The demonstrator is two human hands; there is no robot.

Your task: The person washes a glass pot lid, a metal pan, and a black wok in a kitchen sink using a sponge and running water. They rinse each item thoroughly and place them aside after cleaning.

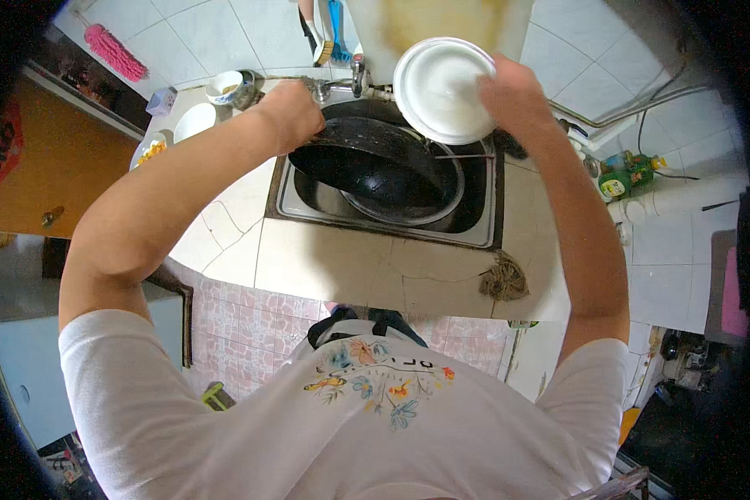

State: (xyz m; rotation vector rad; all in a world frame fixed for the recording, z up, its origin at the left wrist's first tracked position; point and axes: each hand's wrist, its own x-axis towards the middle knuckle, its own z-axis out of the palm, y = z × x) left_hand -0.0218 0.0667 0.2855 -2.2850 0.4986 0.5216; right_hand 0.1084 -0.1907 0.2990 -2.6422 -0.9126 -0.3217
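My left hand (295,117) is closed at the left edge of a black wok (375,162), gripping its rim or handle; my fingers hide which. The wok is tilted over the sink (287,203). Partly beneath it lies a round basin with a pale metal rim (406,220). To the right, above the sink's back edge, my right hand (514,94) grips a white bowl (440,90) by its right side. Its round face is turned towards me. Between the two hands, behind the wok, is the faucet (357,65).
Bowls (195,122) and a plate with yellow food (153,150) stand left of the sink. A scouring pad (504,276) lies near the counter's front right. Brushes (334,37) hang on the tiled wall. Green bottles (625,178) stand far right.
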